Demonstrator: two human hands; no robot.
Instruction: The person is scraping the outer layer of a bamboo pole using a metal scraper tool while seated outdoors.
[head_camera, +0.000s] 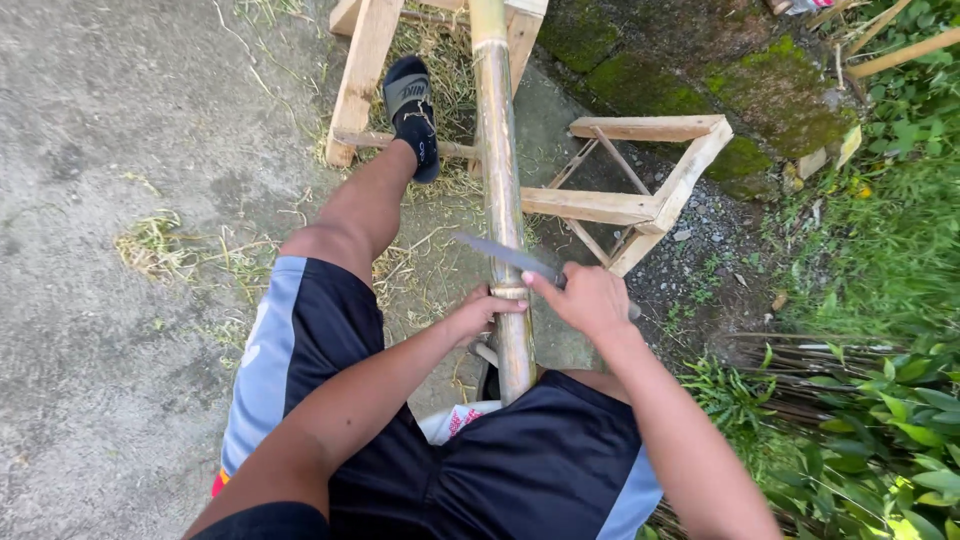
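We see a long bamboo pole running away from the body between the knees, its far end resting on a wooden trestle. Our left hand wraps the pole from the left, fingers curled close together around it at a pale node ring. Our right hand is closed in a fist on the handle of a knife, forefinger stretched toward the pole; the handle itself is hidden in the palm. The grey blade lies flat across the pole just above the left fingers, touching it. A second wooden trestle lies tipped over to the right. One sandalled foot rests on the first trestle's lower rail.
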